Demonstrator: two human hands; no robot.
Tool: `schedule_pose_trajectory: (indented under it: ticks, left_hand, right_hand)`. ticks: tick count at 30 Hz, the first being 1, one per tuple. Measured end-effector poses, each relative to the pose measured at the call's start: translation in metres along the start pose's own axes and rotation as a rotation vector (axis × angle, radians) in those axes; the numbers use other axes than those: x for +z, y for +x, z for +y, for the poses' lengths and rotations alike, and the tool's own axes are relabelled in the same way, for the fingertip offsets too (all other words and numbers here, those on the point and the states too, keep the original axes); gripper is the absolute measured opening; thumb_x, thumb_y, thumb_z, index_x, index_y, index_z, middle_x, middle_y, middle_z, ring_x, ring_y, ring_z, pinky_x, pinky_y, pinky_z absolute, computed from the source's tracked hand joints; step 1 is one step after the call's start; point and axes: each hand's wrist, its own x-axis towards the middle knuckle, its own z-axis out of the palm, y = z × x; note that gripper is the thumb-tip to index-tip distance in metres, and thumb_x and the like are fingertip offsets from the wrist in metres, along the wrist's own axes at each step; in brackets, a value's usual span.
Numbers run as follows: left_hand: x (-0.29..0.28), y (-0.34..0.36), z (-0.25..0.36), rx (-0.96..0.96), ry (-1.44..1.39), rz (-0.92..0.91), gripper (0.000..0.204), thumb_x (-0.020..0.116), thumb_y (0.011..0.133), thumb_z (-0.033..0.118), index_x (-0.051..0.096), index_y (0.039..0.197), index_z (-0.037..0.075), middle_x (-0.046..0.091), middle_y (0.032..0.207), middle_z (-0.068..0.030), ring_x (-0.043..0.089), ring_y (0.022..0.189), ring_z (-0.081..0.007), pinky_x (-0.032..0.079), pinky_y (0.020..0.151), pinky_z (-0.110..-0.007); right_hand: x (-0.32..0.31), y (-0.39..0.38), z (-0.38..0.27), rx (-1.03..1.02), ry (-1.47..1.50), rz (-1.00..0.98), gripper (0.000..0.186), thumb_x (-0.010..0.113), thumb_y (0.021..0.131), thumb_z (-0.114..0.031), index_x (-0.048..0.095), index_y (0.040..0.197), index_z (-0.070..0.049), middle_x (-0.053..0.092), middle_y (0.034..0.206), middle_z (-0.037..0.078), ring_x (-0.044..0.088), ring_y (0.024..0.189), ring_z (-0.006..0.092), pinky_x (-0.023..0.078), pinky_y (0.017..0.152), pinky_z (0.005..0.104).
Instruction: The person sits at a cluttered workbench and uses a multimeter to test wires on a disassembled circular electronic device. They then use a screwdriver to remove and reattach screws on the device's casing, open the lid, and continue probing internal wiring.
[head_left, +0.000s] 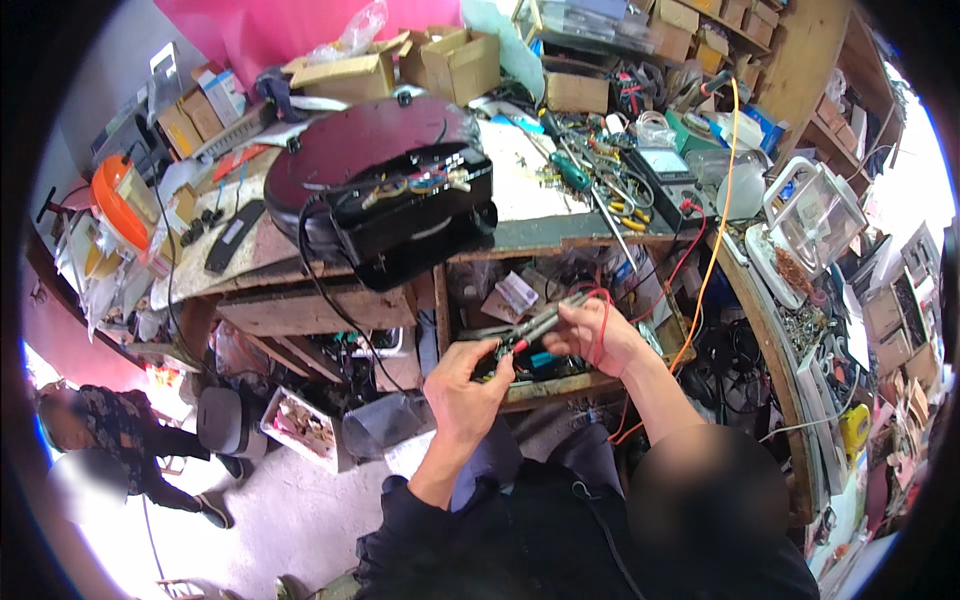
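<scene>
One long grey tool [541, 323], slanted, rising rightward

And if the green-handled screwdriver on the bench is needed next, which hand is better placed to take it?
Probably the right hand: it is nearer the green-handled screwdriver than the left hand, though a red cable runs by its fingers.

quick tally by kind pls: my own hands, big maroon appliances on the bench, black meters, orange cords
Own hands (left hand, right hand): 2
Maroon appliance: 1
Black meter: 1
Orange cord: 1
Total: 5
</scene>
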Motion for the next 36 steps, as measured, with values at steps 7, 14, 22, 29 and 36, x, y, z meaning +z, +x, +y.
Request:
schedule_pose_trajectory:
  ticks: [7,14,22,29,36]
  left_hand:
    - [0.001,-0.001,0.003,0.007,0.019,0.016,0.022,0.083,0.078,0.010,0.078,0.098,0.000,0.075,0.090,-0.0127,0.073,0.079,-0.0225,0.056,0.071,-0.031]
    - [0.004,-0.003,-0.004,0.038,0.063,-0.003,0.023,0.083,0.079,0.014,0.078,0.098,0.001,0.075,0.089,-0.0115,0.074,0.078,-0.0223,0.057,0.072,-0.030]
    - [0.002,-0.003,0.001,0.025,0.119,-0.049,0.024,0.083,0.080,0.018,0.079,0.099,0.004,0.075,0.091,-0.0107,0.074,0.081,-0.0237,0.057,0.073,-0.031]
    - [0.005,0.000,0.004,0.046,0.146,-0.055,0.023,0.083,0.078,0.012,0.078,0.098,0.001,0.075,0.089,-0.0129,0.073,0.079,-0.0234,0.055,0.073,-0.031]
    - [0.006,0.001,0.006,0.038,0.118,-0.072,0.021,0.082,0.079,0.009,0.078,0.098,0.001,0.074,0.087,-0.0118,0.070,0.076,-0.0205,0.053,0.071,-0.030]
  right_hand:
    - [-0.004,-0.029,-0.049,0.028,-0.916,-0.002,0.031,0.061,0.104,-0.023,0.072,0.100,0.006,0.075,0.089,0.012,0.075,0.082,0.0195,0.061,0.072,0.0331]
    - [0.055,-0.018,-0.088,-0.626,-1.103,0.317,0.025,0.062,0.103,-0.020,0.074,0.103,0.002,0.075,0.086,0.007,0.073,0.075,0.0160,0.058,0.066,0.0302]
    - [0.092,0.095,-0.088,-0.697,-0.485,0.080,0.040,0.060,0.107,-0.031,0.065,0.136,-0.005,0.070,0.124,0.005,0.065,0.109,0.0120,0.053,0.090,0.0292]
    - [0.112,0.108,-0.083,-0.749,-0.414,0.142,0.029,0.070,0.101,-0.027,0.076,0.120,-0.006,0.072,0.096,-0.004,0.060,0.087,0.0049,0.048,0.078,0.0237]
    - [0.120,0.117,-0.076,-0.843,-0.271,0.123,0.016,0.075,0.096,-0.015,0.080,0.102,-0.001,0.072,0.081,-0.004,0.058,0.071,0.0026,0.046,0.063,0.0221]
